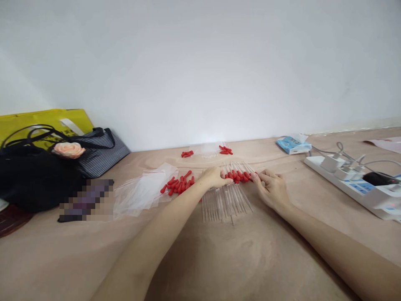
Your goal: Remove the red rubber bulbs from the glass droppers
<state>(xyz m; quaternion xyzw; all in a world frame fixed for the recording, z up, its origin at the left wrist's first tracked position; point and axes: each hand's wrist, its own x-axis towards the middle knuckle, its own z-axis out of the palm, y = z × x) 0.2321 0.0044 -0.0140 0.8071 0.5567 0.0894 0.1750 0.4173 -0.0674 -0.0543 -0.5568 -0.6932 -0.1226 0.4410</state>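
Observation:
A row of transparent droppers with red rubber bulbs [237, 177] lies between my two hands. Their thin tubes [224, 205] fan out towards me, and more tubes [242, 166] point towards the wall. My left hand [216, 177] curls around the left end of the row, fingers against the bulbs. At the right end, my right hand [272, 188] has its thumb and fingers closed on the outermost bulb. Just left of my left wrist is a loose pile of red rubber bulbs [178, 185], partly behind my forearm.
Transparent plastic bags [140, 190] lie left of the pile. Farther back are two small red bulb groups [187, 154] [226, 150]. A tissue pack [293, 144] and power strip [347, 184] sit right; a striped bag [103, 152] and black bag [37, 179] sit left.

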